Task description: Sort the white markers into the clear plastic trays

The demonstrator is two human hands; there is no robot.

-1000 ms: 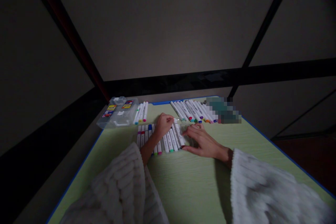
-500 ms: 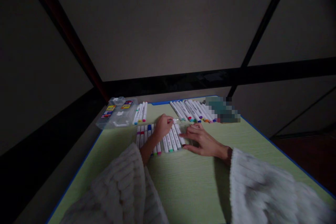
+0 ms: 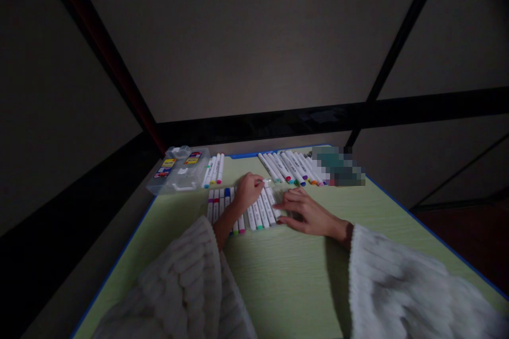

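A row of white markers lies side by side in a clear plastic tray [image 3: 287, 194] in the middle of the table. My left hand [image 3: 247, 192] reaches over the row, its fingers closed at the far end of the rightmost marker [image 3: 272, 200]. At that marker's near end, my right hand [image 3: 304, 212] has its thumb and forefinger against it, the other fingers bent. Left of my left wrist, more markers [image 3: 216, 206] with purple, red and blue bands fill the row. My left hand and forearm hide part of the row.
At the back left are a clear plastic case [image 3: 185, 172] with coloured labels and several loose markers [image 3: 214, 169]. More loose markers [image 3: 288, 167] lie at the back right, beside a blurred greenish object [image 3: 338, 166]. A wall rises behind the blue-edged table [image 3: 278, 286].
Both hands stay at the rightmost marker with almost no movement. The right thumb and fingers have shifted very slightly at its near end. The whole view has drifted a little.
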